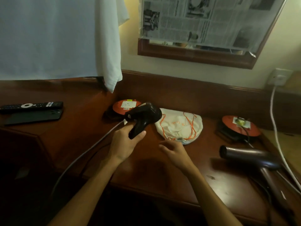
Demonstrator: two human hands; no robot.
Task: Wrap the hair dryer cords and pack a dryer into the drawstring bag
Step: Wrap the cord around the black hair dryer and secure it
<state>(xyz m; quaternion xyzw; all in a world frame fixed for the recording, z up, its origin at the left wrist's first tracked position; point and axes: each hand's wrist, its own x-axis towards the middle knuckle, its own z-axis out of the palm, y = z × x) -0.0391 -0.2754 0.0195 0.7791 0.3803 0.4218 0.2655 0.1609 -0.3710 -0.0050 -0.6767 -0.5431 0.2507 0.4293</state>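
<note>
Dark wooden desk (162, 173) at frame centre: the left hand (126, 141) grips the black dryer (143, 116) by its handle, barrel pointing right toward the drawstring bag (179, 126), while the right hand (172, 150), loosely curled and holding nothing, hovers nearer the bag's mouth.

the hair dryer (143, 116) i hold looks like glossy black plastic. my desk (162, 173) is polished reddish wood. the drawstring bag (179, 126) is matt cream cloth with orange cord. the second dryer (249, 158) has a smooth dark satin sheen.
</note>
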